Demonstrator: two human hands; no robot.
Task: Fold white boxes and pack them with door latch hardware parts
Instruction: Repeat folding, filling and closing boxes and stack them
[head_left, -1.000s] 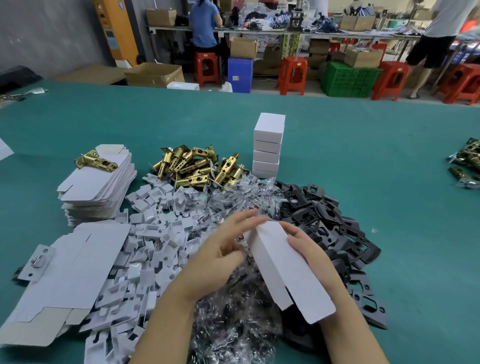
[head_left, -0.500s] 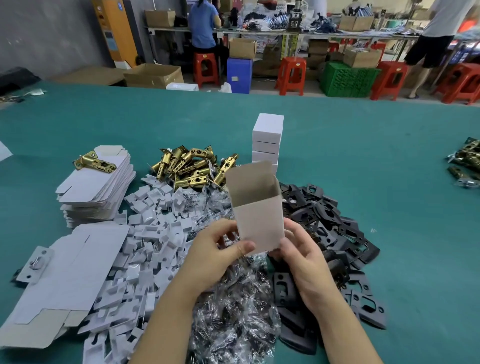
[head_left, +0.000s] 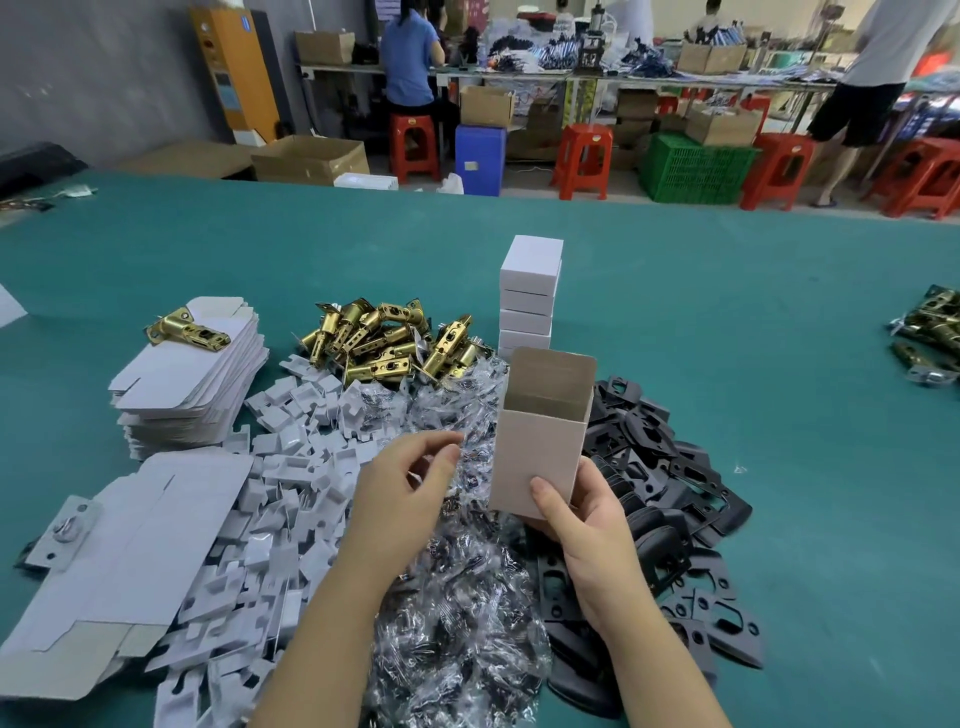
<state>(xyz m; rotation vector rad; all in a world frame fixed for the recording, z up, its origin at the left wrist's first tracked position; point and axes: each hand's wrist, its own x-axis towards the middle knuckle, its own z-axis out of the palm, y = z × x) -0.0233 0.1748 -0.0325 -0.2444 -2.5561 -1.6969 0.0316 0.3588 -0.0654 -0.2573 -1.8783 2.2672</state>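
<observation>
White box (head_left: 540, 447) stands upright in your right hand (head_left: 587, 525), raised over the middle of the worktop (head_left: 753, 364), its mouth open upward with the top flap standing at the far side. Your thumb lies flat on the near face, low down, and the other fingers wrap behind and beneath, so you are gripping the box by its bottom end. Your left hand (head_left: 405, 488) is just to the left of the box, not touching it, fingers loosely curled and holding nothing that can be seen.

By the look of it the box is erected with its bottom closed, and the step in hand is filling. Below and left of your hands lies the heap of clear plastic bags (head_left: 457, 597); to the near right of it, the black plates (head_left: 665, 493); to the left, the white card inserts (head_left: 270, 509); farther away, the brass latches (head_left: 384, 338). Flat box blanks (head_left: 187, 374) are stacked at far left, with one latch lying on top, and the finished boxes (head_left: 530, 296) stand stacked just beyond the open one.

Your next move likely calls for the free left hand to pick one part from the nearest pile and drop it into the open mouth. Keep the box upright and the flap clear of the opening. The bags are slippery and tangled, so take care to lift only one.
</observation>
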